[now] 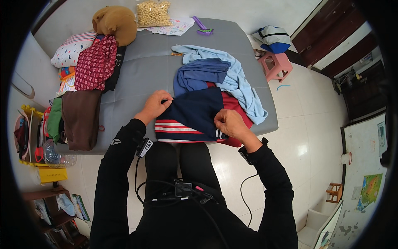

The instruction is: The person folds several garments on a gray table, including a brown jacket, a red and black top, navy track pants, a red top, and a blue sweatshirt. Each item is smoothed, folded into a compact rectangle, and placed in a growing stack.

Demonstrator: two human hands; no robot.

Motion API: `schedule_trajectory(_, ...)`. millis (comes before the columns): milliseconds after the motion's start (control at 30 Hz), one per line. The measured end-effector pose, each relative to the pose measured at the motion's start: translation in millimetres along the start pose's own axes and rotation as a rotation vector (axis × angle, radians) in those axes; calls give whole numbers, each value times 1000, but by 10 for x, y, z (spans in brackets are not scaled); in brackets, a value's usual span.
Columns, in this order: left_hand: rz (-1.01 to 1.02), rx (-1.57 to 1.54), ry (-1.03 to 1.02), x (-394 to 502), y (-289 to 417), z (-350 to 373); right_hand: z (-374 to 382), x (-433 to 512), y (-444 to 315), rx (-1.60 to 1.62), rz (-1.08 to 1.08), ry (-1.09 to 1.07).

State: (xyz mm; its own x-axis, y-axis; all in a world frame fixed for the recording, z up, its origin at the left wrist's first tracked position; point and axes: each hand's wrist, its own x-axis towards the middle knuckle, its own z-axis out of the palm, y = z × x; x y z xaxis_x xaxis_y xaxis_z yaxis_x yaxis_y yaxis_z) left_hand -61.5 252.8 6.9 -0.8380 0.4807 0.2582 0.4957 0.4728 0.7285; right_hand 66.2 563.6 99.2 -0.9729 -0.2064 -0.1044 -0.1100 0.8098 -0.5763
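Note:
Both my hands are at a navy garment with red and white stripes [192,109], lying folded near the front edge of the grey padded surface [130,71]. My left hand [158,104] pinches its upper left corner. With bent fingers, my right hand [228,123] pinches its right side, above a striped cuff. A dark red garment [238,109] shows beneath and to the right. Just beyond lie a crumpled blue garment [202,73] and a light blue one [241,81], which trails down to the right.
At the left are a folded brown garment [81,119], a red patterned cloth [96,65], a white patterned pillow [74,49] and a brown plush toy [119,25]. A bag of round snacks [153,14] and a purple toy pickaxe [202,26] sit at the back. Right stands a pink stool [275,65].

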Motion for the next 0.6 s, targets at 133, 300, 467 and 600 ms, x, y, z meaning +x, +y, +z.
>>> schedule_trajectory(133, -3, -3, 25, 30, 56, -57, -63, 42, -67, 127, 132, 3)
schedule_trajectory(300, -27, 30, 61, 42, 170, -64, -86, 22, -190, -137, 119, -62)
schedule_trajectory(467, -106, 11, 46, 56, 211, 3, -60, 259, 2, 25, 117, 154)
schedule_trajectory(600, -111, 168, 106, 53, 328, 25, -59, 349, 68, -280, 195, 324)
